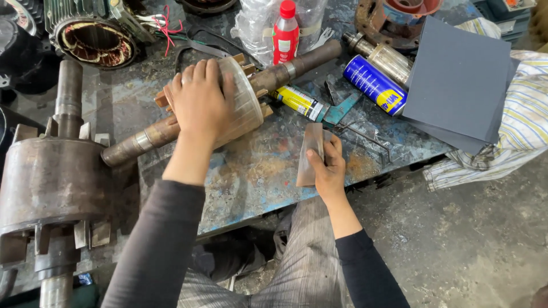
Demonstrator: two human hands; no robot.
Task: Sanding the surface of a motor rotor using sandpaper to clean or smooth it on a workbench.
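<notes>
My left hand [200, 100] lies flat on top of a motor rotor [242, 108], a ribbed metal drum on a rusty shaft [302, 63] that runs diagonally across the blue workbench [257, 177]. My right hand [328, 165] pinches a worn strip of sandpaper [311, 151] near the bench's front edge, to the right of the rotor and apart from it.
A bigger rusty rotor [51, 177] stands at the left. A stator with copper windings [94, 40] sits at the back left. A red bottle [285, 34], a blue spray can [374, 84], a yellow tube [297, 101], dark sandpaper sheets [456, 80] and a striped cloth [514, 131] lie at right.
</notes>
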